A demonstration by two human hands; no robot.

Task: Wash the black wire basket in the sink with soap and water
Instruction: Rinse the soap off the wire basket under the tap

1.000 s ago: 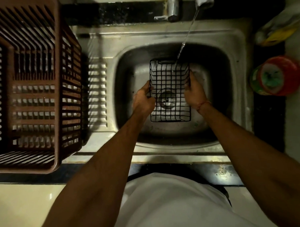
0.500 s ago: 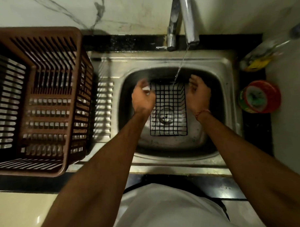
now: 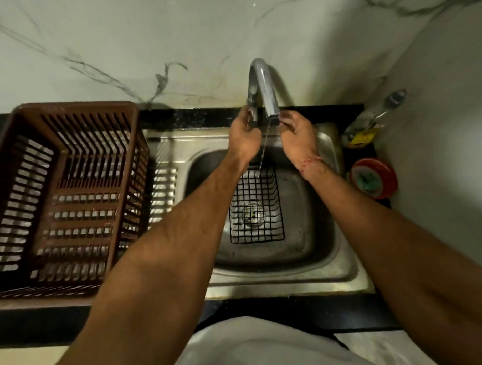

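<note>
The black wire basket [image 3: 256, 209] lies on the bottom of the steel sink [image 3: 344, 271], over the drain, with no hand on it. Both hands are raised to the curved tap [image 3: 261, 80] at the back of the sink. My left hand [image 3: 243, 137] grips the tap handle [image 3: 250, 113] beside the spout's base. My right hand [image 3: 297, 135] reaches the spout's mouth, fingertips touching its end. A thin stream of water [image 3: 264, 150] falls between my hands onto the basket's far end.
A large brown slatted plastic crate [image 3: 70, 188] stands on the counter to the left of the sink. At the right stand a clear bottle with a yellow label [image 3: 369, 123] and a red round tub [image 3: 373, 177]. A marble wall rises behind the tap.
Both hands let go of the basket, which now rests in the sink, and rose to the tap. The water stream has thinned. The view tilted up toward the wall.
</note>
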